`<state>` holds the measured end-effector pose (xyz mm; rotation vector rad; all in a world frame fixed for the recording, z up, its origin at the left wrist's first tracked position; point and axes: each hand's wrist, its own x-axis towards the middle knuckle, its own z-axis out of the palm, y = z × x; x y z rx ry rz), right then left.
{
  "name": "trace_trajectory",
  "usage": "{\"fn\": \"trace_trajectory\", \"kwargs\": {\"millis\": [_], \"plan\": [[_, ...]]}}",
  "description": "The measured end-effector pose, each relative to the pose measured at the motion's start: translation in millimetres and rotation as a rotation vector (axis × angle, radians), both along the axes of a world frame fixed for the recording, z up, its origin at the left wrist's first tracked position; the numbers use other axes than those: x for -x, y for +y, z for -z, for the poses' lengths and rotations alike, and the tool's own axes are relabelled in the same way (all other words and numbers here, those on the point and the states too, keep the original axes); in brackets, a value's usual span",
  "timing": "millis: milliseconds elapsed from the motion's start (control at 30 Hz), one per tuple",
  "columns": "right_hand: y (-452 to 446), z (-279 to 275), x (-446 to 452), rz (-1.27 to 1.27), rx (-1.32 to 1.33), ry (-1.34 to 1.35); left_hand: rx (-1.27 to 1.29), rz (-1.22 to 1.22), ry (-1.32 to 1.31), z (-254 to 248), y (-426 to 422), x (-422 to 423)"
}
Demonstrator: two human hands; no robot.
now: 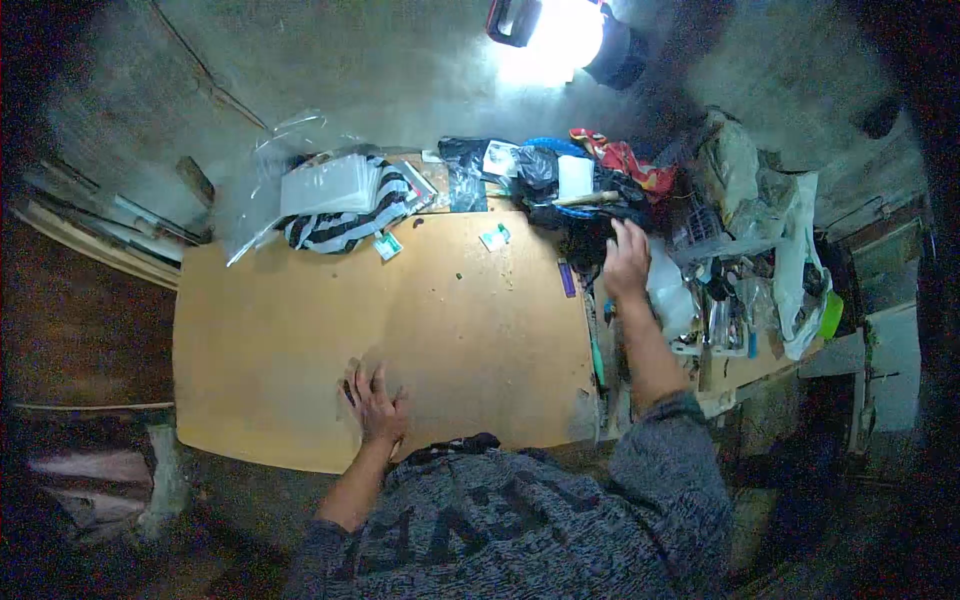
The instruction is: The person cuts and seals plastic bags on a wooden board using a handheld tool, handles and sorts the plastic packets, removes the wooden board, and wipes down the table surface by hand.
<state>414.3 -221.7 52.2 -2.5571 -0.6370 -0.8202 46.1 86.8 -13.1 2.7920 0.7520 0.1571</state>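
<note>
My left hand (374, 403) rests on the wooden board (270, 330) near its front edge, fingers spread and holding nothing. Beyond the board's right edge, my right hand (627, 262) reaches out with its fingers stretched, beside a dark heap of cloth or bags (585, 235). I cannot tell whether its fingertips touch that heap. A purple strip-like object (568, 279) lies on the board, left of my right hand. Clear plastic (672, 295) is just to the right of my right wrist.
At the back left, a stack of clear plastic sleeves (330, 187) lies on a black-and-white striped bag (345, 230). Two small green-and-white packets (494, 237) (387, 246) lie nearby. A white tray (740, 350) with tools stands right. A bright lamp (565, 40) shines at the back.
</note>
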Motion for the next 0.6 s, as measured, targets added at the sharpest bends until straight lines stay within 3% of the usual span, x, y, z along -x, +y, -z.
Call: {"fn": "trace_trajectory", "kwargs": {"millis": [133,200,333,600], "plan": [[22.3,-13.2,-65.9,-0.001,0.121,-0.002,0.048,0.021,-0.057,-0.5,3.1,0.2],[26.9,-20.1,-79.3,0.086,0.24,0.223,0.063,0.016,-0.026,3.0,4.5,1.5],[18.3,-2.7,-102.9,0.143,0.347,0.37,0.053,0.009,-0.066,9.6,4.0,0.6],[15.1,-22.3,-38.9,0.05,0.064,0.023,0.009,0.019,-0.062,8.2,4.4,1.4]]}}
